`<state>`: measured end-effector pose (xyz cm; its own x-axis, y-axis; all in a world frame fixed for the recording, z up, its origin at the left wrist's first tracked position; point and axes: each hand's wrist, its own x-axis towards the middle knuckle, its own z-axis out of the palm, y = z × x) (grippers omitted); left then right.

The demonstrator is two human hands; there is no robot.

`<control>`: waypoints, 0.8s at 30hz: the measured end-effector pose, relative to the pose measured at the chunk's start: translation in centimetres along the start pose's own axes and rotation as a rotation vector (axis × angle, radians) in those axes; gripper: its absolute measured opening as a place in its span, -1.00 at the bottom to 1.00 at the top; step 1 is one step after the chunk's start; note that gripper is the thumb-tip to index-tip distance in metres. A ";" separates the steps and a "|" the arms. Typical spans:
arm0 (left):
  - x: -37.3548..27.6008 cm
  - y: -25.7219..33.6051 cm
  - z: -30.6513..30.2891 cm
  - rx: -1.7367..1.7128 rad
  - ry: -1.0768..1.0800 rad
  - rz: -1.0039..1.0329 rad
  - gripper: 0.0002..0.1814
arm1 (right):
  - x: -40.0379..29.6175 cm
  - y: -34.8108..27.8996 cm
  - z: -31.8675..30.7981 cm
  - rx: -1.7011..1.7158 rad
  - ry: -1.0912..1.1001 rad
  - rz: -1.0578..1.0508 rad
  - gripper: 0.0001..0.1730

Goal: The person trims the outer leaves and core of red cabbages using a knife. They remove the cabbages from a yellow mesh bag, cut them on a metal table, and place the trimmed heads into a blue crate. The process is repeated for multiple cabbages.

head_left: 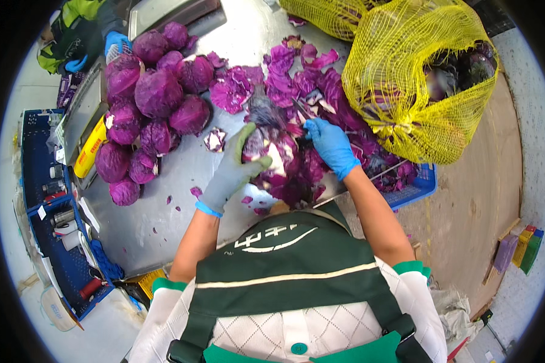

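On the metal table (181, 177), my left hand (236, 168), in a grey-green coated glove, holds a red cabbage (279, 156) with pale cut patches. Just right of it, my right hand (329, 143) wears a blue glove, its fingers closed around a knife (301, 108) whose blade points up and left; the handle is mostly hidden. Loose purple cabbage leaves (281, 75) lie beyond and to the right of both hands. A cut piece of cabbage stem (215, 139) sits left of the held head. Several trimmed red cabbages (158, 93) are heaped at the left.
A yellow mesh sack (390, 59) with cabbages stands at the upper right. Below the table's right edge is a blue basket (424, 183) with leaf scraps. A yellow roll box (91, 147) lies at the left edge, near blue crates (45, 181). Another person's gloved hand (116, 41) is at the upper left.
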<state>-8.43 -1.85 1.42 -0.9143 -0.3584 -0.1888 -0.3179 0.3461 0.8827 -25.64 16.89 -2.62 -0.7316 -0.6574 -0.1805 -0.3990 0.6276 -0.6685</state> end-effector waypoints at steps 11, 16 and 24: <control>1.2 -0.8 0.3 -0.138 0.017 -0.025 -0.04 | -5.3 -6.7 -0.3 -0.036 0.067 -0.084 -0.57; 1.0 -0.5 -0.2 -0.055 -0.055 -0.037 -0.07 | -2.0 -0.2 -0.8 0.011 0.114 0.083 -0.57; 2.0 3.7 -1.6 0.037 0.041 -0.018 -0.04 | 0.4 -3.6 -1.1 0.327 -0.222 -0.236 -0.41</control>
<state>-10.99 -2.69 4.98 -0.8975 -0.3995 -0.1866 -0.3442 0.3704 0.8627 -25.06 14.86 0.48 -0.4915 -0.8622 -0.1225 -0.3186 0.3090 -0.8961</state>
